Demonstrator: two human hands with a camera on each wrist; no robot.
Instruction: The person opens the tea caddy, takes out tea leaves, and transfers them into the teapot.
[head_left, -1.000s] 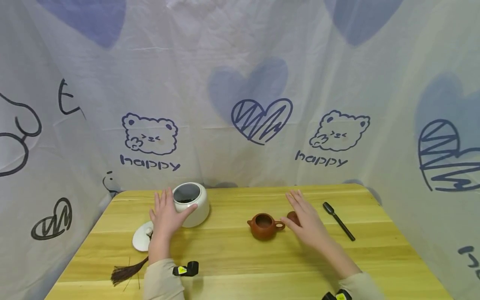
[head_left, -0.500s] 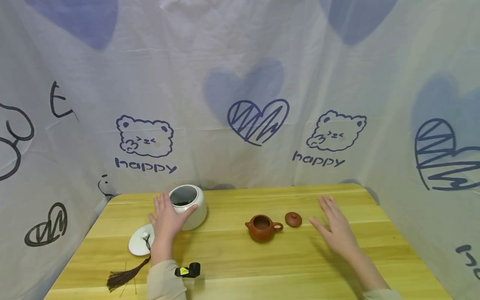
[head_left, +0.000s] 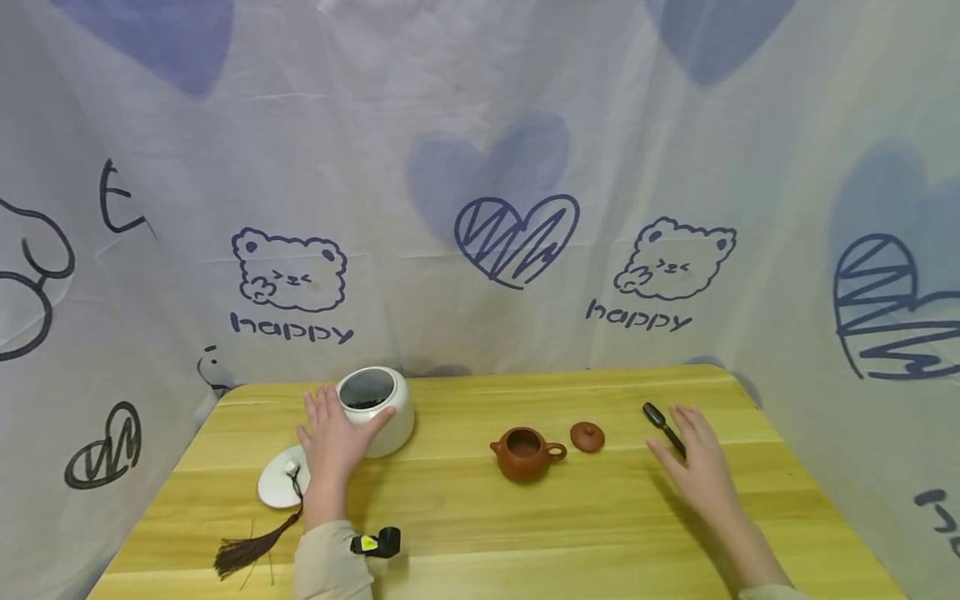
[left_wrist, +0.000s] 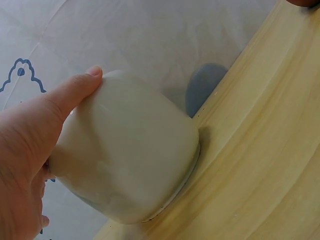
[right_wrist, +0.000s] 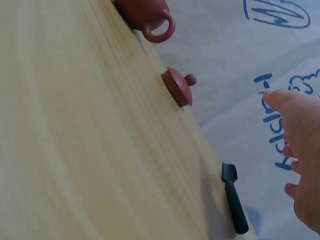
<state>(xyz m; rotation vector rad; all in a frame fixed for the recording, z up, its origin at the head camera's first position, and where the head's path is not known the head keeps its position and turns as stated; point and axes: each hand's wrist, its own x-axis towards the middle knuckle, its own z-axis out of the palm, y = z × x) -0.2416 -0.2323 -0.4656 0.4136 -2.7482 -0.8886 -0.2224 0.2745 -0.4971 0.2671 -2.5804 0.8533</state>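
My left hand point(head_left: 333, 437) grips a white ceramic jar point(head_left: 396, 427) at the back left of the table, thumb along its near side and fingers around the left. The jar stands upright without its lid, with dark bits inside that look like tea leaves. In the left wrist view the thumb lies on the smooth jar wall point(left_wrist: 135, 145). My right hand point(head_left: 703, 471) hovers at the right, fingers extended and holding nothing. It overlaps the handle of a black scoop point(head_left: 654, 414) in the head view; the right wrist view shows the whole scoop point(right_wrist: 234, 200) lying apart from the hand.
A reddish-brown teapot point(head_left: 517, 467), uncovered, stands mid-table with its spout to the left. Its small lid point(head_left: 587, 437) lies right of the handle. At the left are a white lid point(head_left: 277, 487) and its dark tassel point(head_left: 251, 552). A printed cloth point(head_left: 480, 333) hangs behind the wooden table point(head_left: 465, 533).
My right hand has moved right, from over the teapot lid to above the scoop, uncovering the lid. The left hand stays on the jar. The head view has shifted slightly.
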